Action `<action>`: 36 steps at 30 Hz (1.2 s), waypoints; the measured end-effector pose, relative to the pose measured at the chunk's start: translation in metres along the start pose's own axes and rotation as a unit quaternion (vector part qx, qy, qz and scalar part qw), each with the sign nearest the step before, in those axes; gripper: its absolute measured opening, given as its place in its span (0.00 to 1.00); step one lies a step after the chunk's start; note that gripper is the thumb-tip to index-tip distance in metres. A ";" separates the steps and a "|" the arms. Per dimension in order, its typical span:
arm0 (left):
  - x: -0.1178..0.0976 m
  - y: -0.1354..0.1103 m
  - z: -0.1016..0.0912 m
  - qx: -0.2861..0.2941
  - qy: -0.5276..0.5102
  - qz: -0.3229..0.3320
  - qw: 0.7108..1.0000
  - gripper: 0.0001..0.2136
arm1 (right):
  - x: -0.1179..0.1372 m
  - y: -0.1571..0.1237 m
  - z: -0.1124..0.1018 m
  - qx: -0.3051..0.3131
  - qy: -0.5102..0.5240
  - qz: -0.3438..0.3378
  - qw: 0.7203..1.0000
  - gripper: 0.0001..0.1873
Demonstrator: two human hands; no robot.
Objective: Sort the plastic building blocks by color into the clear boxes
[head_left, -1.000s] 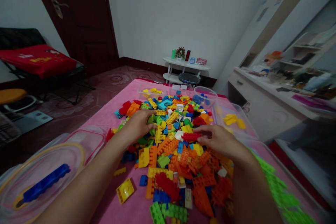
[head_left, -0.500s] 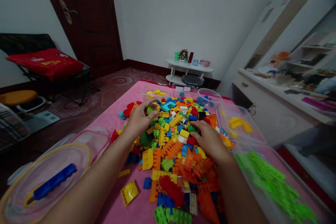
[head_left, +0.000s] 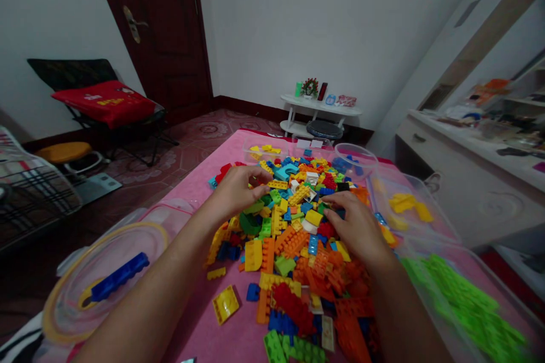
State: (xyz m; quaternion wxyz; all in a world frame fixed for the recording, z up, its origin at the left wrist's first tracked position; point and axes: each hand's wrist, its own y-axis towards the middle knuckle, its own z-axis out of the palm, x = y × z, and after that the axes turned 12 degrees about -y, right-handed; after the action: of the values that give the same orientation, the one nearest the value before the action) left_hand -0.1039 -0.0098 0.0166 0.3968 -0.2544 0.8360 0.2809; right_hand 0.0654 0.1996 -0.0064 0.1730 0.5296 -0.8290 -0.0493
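Observation:
A big mixed heap of toy building bricks (head_left: 293, 238) lies in front of me. My left hand (head_left: 238, 190) hovers over the heap's left side, fingers curved and thumb apart, with nothing visible between them. Just below its thumb lies a lime green brick (head_left: 254, 207). My right hand (head_left: 351, 218) is low over the right side, thumb and forefinger apart. A dark green brick (head_left: 322, 206) lies at its fingertips; whether they touch it I cannot tell. Near them are a yellow brick (head_left: 314, 217) and a white piece (head_left: 309, 227).
On the right stand clear boxes with yellow bricks (head_left: 402, 203) and lime green strips (head_left: 464, 295). A round tub (head_left: 355, 153) holds blue bricks at the back. A round lid (head_left: 51, 306) with a blue brick (head_left: 120, 277) lies left. A pink cloth (head_left: 204, 317) covers the table.
The whole view has shifted, so things appear farther right. A lime green piece showed between my left hand's fingers before; that gap now shows none. My right hand stays by the dark green brick.

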 end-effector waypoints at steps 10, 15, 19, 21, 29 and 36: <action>-0.002 -0.011 0.015 0.229 0.265 0.034 0.936 0.17 | 0.023 -0.006 -0.016 0.026 0.078 -0.025 0.996 0.13; -0.010 -0.011 0.019 0.215 0.332 0.006 0.918 0.12 | 0.024 -0.006 -0.016 0.028 0.091 -0.036 0.995 0.13; 0.000 -0.002 0.015 0.133 0.232 -0.020 0.963 0.10 | 0.027 -0.007 -0.015 0.019 0.106 -0.045 0.993 0.12; 0.010 0.005 0.017 0.070 0.190 -0.007 0.979 0.14 | 0.029 -0.008 -0.014 0.018 0.114 -0.053 0.992 0.12; 0.039 0.013 0.042 0.054 0.178 0.020 0.982 0.18 | 0.034 -0.010 -0.012 0.016 0.121 -0.061 0.991 0.12; 0.038 0.014 0.049 0.011 0.169 -0.002 0.986 0.15 | 0.034 -0.007 -0.005 0.025 0.113 -0.062 0.991 0.11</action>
State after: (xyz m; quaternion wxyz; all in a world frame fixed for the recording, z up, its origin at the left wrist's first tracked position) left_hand -0.1086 0.0249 -0.0364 0.2534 -0.2954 0.8935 0.2239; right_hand 0.0605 0.1663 0.0042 0.2491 0.5861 -0.7707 0.0209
